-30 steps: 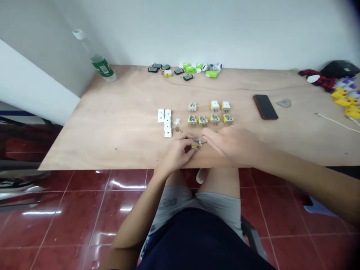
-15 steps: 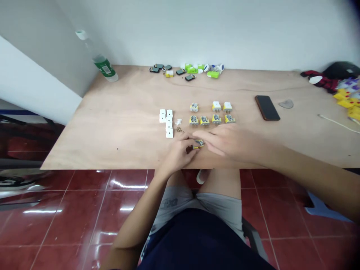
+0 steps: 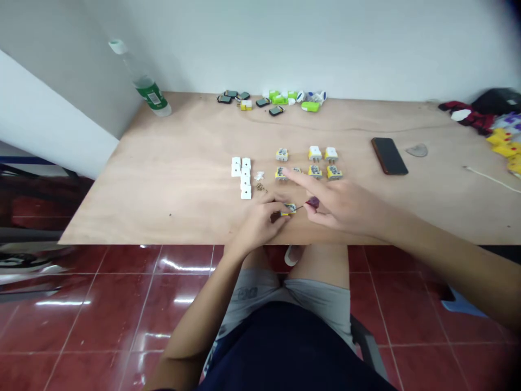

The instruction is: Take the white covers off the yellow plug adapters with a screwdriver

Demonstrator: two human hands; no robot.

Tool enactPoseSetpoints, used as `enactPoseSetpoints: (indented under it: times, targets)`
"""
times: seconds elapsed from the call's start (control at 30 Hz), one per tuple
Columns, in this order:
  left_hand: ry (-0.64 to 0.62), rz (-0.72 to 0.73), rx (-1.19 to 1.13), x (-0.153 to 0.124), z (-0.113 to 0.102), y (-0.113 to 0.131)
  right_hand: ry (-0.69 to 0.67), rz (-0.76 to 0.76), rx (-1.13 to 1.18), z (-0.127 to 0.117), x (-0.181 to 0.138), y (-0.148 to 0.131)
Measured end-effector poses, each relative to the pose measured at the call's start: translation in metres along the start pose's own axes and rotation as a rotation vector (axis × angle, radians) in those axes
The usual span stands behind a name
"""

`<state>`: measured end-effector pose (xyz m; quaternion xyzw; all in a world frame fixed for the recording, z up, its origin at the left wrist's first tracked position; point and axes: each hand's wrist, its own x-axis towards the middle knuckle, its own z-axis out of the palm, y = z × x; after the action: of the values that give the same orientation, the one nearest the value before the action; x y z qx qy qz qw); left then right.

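Note:
My left hand (image 3: pixel 262 217) rests near the table's front edge, its fingers closed on a small yellow plug part (image 3: pixel 290 208). My right hand (image 3: pixel 340 203) is just right of it, gripping a small screwdriver with a dark red handle (image 3: pixel 312 203); its thin shaft points left at the yellow part. The right index finger stretches out toward a group of several yellow plug parts (image 3: pixel 313 163) laid in two rows just beyond. A stack of white plug covers (image 3: pixel 243 175) and a little heap of small screws (image 3: pixel 259 187) lie left of them.
A black phone (image 3: pixel 389 156) lies to the right on the wooden table (image 3: pixel 179 163). A green-labelled bottle (image 3: pixel 144 84) leans at the back left. Green, white and dark small items (image 3: pixel 277 100) sit along the back wall. Yellow and red things (image 3: pixel 496 130) crowd the far right.
My right hand has turned and drawn back slightly to the right, uncovering the screwdriver's dark red handle, and its index finger has stretched out. The left hand has stayed on the yellow part.

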<state>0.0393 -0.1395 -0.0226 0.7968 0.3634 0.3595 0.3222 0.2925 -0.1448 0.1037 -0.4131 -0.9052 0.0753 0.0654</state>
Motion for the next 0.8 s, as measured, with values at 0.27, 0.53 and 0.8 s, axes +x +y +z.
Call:
enactPoseSetpoints:
  times: [0.27,0.53,0.8]
  targets:
    - [0.007,-0.005,0.015,-0.0002,0.0011,-0.0017,0.002,0.058,0.013,0.0003,-0.0033,-0.0023]
    - [0.009,0.004,0.021,-0.0007,0.0,-0.0029,-0.019,0.083,0.121,-0.002,-0.003,-0.0004]
    - [0.021,0.011,0.015,0.0003,0.0001,-0.0008,0.04,0.148,0.429,-0.0045,-0.0066,0.0061]
